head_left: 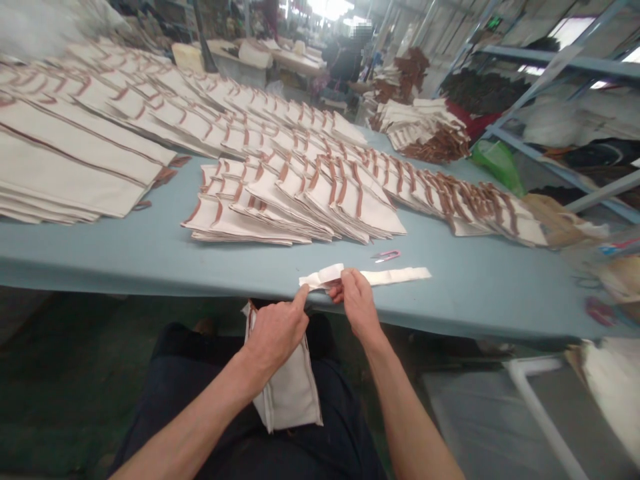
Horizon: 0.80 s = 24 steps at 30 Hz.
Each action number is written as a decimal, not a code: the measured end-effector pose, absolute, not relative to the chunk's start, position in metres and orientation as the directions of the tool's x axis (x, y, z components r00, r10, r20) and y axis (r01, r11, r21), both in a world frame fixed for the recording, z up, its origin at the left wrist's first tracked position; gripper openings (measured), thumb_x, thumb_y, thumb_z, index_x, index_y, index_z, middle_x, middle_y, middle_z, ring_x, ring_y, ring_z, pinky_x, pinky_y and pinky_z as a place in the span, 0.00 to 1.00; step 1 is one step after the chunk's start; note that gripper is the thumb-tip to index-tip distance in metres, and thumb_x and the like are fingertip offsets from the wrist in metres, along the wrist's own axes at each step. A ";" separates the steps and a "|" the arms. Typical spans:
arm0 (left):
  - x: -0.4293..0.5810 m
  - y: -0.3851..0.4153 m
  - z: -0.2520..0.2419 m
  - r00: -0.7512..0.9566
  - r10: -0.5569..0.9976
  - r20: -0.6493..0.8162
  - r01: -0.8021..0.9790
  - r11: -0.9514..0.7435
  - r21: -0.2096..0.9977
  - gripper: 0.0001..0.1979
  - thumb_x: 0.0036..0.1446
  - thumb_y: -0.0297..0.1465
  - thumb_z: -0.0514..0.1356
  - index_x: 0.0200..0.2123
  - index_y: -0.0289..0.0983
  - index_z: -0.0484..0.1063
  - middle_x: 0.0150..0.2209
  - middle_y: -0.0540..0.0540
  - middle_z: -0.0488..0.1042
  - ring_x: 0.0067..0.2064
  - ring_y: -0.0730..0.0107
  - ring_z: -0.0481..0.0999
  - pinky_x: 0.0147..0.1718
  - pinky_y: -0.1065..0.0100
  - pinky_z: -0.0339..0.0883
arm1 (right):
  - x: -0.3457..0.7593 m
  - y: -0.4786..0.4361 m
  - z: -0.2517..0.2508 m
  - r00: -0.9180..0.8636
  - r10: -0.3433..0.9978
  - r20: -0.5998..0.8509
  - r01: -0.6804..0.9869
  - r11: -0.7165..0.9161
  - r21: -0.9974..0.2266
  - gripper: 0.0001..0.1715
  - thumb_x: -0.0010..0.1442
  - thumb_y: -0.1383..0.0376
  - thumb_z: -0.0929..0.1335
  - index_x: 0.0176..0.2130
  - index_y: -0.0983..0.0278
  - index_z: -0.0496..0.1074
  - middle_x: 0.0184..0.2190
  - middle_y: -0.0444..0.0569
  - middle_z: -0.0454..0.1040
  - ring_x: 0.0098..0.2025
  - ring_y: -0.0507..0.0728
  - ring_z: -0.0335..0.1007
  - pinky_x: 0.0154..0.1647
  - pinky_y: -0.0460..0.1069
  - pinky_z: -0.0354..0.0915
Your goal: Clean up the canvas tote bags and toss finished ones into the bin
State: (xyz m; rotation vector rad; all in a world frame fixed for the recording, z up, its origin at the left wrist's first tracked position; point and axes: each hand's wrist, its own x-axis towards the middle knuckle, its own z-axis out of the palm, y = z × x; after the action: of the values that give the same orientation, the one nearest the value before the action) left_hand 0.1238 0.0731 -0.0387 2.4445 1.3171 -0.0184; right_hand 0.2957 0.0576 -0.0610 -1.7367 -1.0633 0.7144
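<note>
Currently: two hands on one white strip (400, 275), which lies flat along the near edge of the blue table (150, 257). The strip is long, narrow and creased. Right hand (356, 300) pinches it mid-length, fingers closed. Left hand (277, 330) has its forefinger out at the strip's left end, the rest curled; can't tell if it grips. One pink snips (386, 255) just behind. One canvas piece (293, 393) on the lap. Fanned bags (320, 200): too many to count.

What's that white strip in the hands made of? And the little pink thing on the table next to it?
The white strip looks like cloth, matte and soft: it wrinkles and bends where the right hand pinches it. The pink thing seems like small snips, probably with glossy plastic handles, but it is too small to be sure.
</note>
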 end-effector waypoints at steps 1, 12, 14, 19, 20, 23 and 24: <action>0.122 0.074 -0.040 0.567 0.805 -0.174 0.808 -0.502 0.308 0.29 0.68 0.25 0.52 0.71 0.35 0.62 0.39 0.31 0.86 0.41 0.41 0.87 0.42 0.51 0.78 | 0.298 0.058 -0.062 0.452 0.892 -0.011 0.312 -0.169 -0.935 0.21 0.70 0.49 0.57 0.33 0.59 0.65 0.23 0.44 0.75 0.25 0.56 0.71 0.30 0.49 0.69; 0.144 0.061 -0.035 0.562 0.815 -0.138 0.803 -0.498 0.328 0.35 0.70 0.28 0.51 0.76 0.29 0.46 0.40 0.35 0.86 0.42 0.48 0.88 0.42 0.58 0.78 | 0.293 0.052 -0.064 0.478 0.877 0.054 0.232 -0.067 -0.970 0.18 0.69 0.50 0.65 0.35 0.60 0.67 0.23 0.41 0.73 0.23 0.53 0.68 0.27 0.47 0.67; 0.154 0.061 -0.039 0.575 0.803 -0.154 0.798 -0.510 0.321 0.35 0.69 0.27 0.53 0.76 0.29 0.48 0.40 0.34 0.86 0.42 0.47 0.87 0.42 0.57 0.78 | 0.292 0.051 -0.064 0.483 0.873 0.061 0.208 -0.047 -0.977 0.18 0.68 0.50 0.66 0.34 0.60 0.68 0.23 0.41 0.74 0.23 0.53 0.68 0.27 0.47 0.67; 0.157 0.067 -0.055 0.564 0.804 -0.186 0.815 -0.506 0.283 0.34 0.69 0.27 0.52 0.75 0.28 0.48 0.41 0.32 0.85 0.42 0.46 0.87 0.42 0.56 0.78 | 0.299 0.051 -0.067 0.493 0.869 0.041 0.058 0.014 -0.998 0.21 0.65 0.47 0.68 0.32 0.60 0.69 0.22 0.41 0.74 0.23 0.52 0.68 0.25 0.47 0.67; 0.154 0.068 -0.058 0.563 0.804 -0.191 0.817 -0.507 0.277 0.34 0.69 0.27 0.51 0.75 0.28 0.48 0.40 0.32 0.86 0.42 0.46 0.87 0.42 0.56 0.78 | 0.301 0.052 -0.068 0.502 0.864 0.033 0.017 0.028 -0.999 0.21 0.65 0.47 0.67 0.32 0.60 0.68 0.22 0.41 0.73 0.22 0.52 0.66 0.24 0.47 0.66; 0.148 0.069 -0.060 0.566 0.801 -0.196 0.816 -0.512 0.268 0.34 0.69 0.27 0.51 0.76 0.29 0.47 0.40 0.33 0.86 0.42 0.46 0.87 0.43 0.54 0.78 | 0.309 0.055 -0.068 0.547 0.837 0.016 -0.098 0.084 -0.992 0.22 0.64 0.45 0.65 0.31 0.59 0.64 0.22 0.39 0.70 0.20 0.50 0.62 0.19 0.45 0.61; 0.147 0.069 -0.060 0.568 0.800 -0.193 0.814 -0.514 0.270 0.34 0.70 0.27 0.51 0.76 0.29 0.47 0.39 0.33 0.86 0.42 0.46 0.87 0.43 0.54 0.78 | 0.310 0.056 -0.068 0.563 0.827 0.014 -0.127 0.103 -0.987 0.22 0.64 0.45 0.65 0.31 0.59 0.63 0.23 0.39 0.69 0.20 0.49 0.61 0.18 0.44 0.59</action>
State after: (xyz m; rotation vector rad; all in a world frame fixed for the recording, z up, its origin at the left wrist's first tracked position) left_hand 0.1466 0.0687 -0.0599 2.4752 1.3207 -0.0621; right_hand 0.3100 0.0557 -0.0681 -1.2804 -0.6910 0.7926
